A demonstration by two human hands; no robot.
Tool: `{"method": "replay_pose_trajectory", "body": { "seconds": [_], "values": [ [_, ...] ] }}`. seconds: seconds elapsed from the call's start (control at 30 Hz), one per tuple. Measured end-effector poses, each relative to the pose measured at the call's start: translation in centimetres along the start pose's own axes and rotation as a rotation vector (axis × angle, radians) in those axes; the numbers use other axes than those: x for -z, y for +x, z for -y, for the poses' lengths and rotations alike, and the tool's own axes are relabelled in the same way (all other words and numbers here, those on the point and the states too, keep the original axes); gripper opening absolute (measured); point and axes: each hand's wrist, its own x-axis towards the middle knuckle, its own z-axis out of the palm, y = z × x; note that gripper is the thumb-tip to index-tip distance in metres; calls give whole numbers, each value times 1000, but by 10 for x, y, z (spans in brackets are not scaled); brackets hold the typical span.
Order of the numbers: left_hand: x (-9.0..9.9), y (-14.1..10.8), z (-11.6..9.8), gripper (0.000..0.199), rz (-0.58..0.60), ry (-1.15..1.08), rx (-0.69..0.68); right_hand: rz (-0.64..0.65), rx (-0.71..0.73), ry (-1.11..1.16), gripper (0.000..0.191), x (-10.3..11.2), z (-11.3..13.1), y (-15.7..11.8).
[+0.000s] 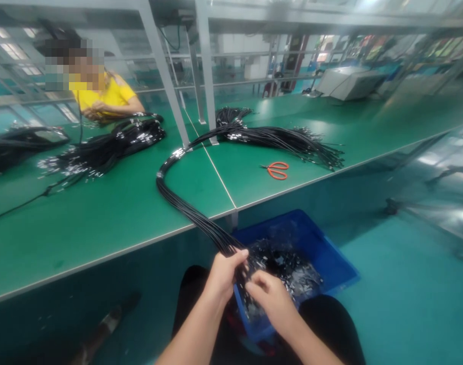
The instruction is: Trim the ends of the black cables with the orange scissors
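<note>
My left hand is closed around a bundle of black cables near its end. From there the bundle runs up over the table edge and curves back across the green tabletop. At the cable ends, my right hand has its thumb and fingers pinched together; whatever lies between them is too small to make out. Both hands are above a blue bin that holds dark and clear scraps. Scissors with orange handles lie on the table, apart from my hands.
The green table has grey metal posts rising from it. More black cable bundles lie at left, and another pile at right. A person in a yellow shirt works across the table. A whitish box stands farther right.
</note>
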Motion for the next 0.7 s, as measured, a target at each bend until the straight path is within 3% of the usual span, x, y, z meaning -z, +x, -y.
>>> {"method": "replay_pose_trajectory", "body": {
  "seconds": [0.27,0.4,0.57,0.7],
  "values": [
    [15,-11,2,22,58,79,-58,-18,22,-79,25,11,11,10],
    [12,-8,6,27,30,92,-126,-3,-36,-38,27,16,-1,0],
    [9,-3,5,27,59,103,-118,25,-128,103,38,17,-24,-13],
    [9,-3,4,27,35,116,-122,49,-111,150,45,11,-23,-9]
  ]
}}
